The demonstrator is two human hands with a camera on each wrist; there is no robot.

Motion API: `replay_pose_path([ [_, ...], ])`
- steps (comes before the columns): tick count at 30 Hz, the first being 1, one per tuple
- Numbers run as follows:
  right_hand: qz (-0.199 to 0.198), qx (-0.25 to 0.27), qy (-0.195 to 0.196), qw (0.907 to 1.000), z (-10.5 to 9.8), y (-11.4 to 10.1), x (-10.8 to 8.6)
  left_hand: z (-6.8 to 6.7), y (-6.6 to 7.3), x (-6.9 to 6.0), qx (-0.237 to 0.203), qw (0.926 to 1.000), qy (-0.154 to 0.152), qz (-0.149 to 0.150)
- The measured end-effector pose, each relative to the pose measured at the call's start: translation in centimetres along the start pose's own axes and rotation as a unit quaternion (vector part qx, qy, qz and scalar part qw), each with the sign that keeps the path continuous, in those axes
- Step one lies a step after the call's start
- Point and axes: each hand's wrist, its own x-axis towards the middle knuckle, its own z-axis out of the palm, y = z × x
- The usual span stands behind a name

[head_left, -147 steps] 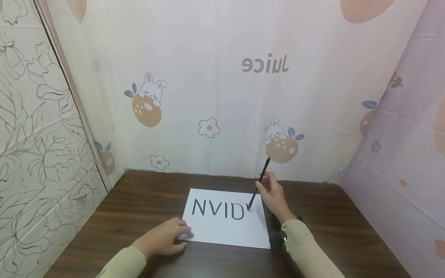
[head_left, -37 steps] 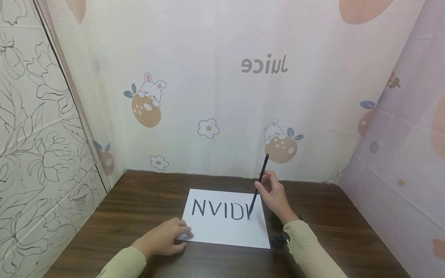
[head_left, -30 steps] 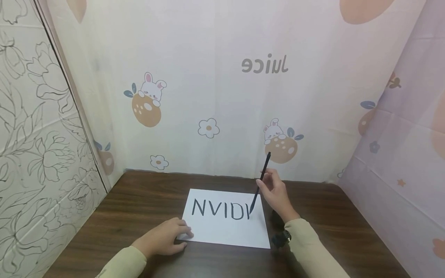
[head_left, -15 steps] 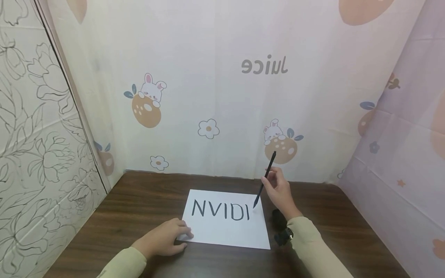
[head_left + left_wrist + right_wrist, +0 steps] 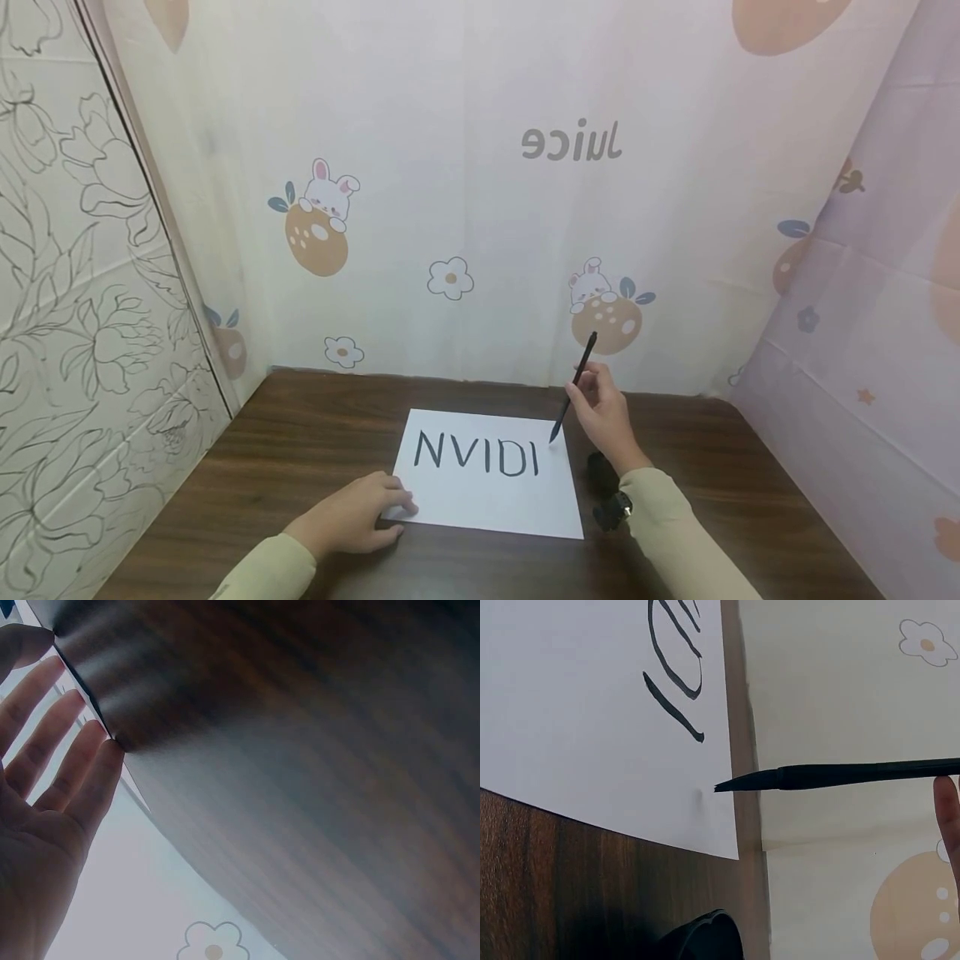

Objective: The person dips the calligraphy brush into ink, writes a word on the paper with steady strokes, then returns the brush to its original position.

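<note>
My right hand (image 5: 606,412) pinches a black writing brush (image 5: 576,379) between thumb and fingers. In the right wrist view the brush (image 5: 817,776) hangs with its pointed dark tip just above the paper, apart from it, a faint shadow below. A white sheet of paper (image 5: 487,504) lies on the table, bearing the black letters "NVIDI" (image 5: 510,457). The right half of the sheet's top row, right of the last stroke, has the brush tip over it. My left hand (image 5: 360,512) rests with fingers extended on the sheet's lower left corner; in the left wrist view its fingertips (image 5: 112,746) touch down.
The dark wooden table (image 5: 247,467) ends at a pale printed curtain (image 5: 465,200) behind and cloths at both sides. A dark rounded object (image 5: 602,473) stands right of the paper, beside my right wrist. A black device (image 5: 613,510) is on that wrist.
A straight stroke after the D has been drawn downward. The brush has since lifted off the paper and moved right and slightly up. My left hand has stayed in place.
</note>
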Motion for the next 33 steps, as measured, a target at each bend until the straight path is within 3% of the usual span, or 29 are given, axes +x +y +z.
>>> replay_pose_path([
  [4,0.004,-0.006,-0.003,1.0000,0.1,0.4,-0.1,-0.1,0.0,0.0,-0.003,1.0000,0.001,0.004],
  [13,0.012,-0.002,-0.003,0.9999,1.0,5.0,-0.6,0.1,0.0,0.0,-0.003,1.0000,0.003,0.003],
  [17,0.012,0.000,-0.014,0.9998,0.9,5.3,-0.8,0.1,-0.1,0.0,0.002,0.9999,0.009,0.010],
  [24,0.023,0.005,-0.022,0.9995,0.9,5.2,-1.0,0.1,0.0,0.1,-0.002,1.0000,-0.001,-0.004],
  [33,0.034,0.003,-0.033,0.9989,1.1,5.7,-1.4,-0.1,0.1,0.1,-0.003,1.0000,0.006,0.006],
])
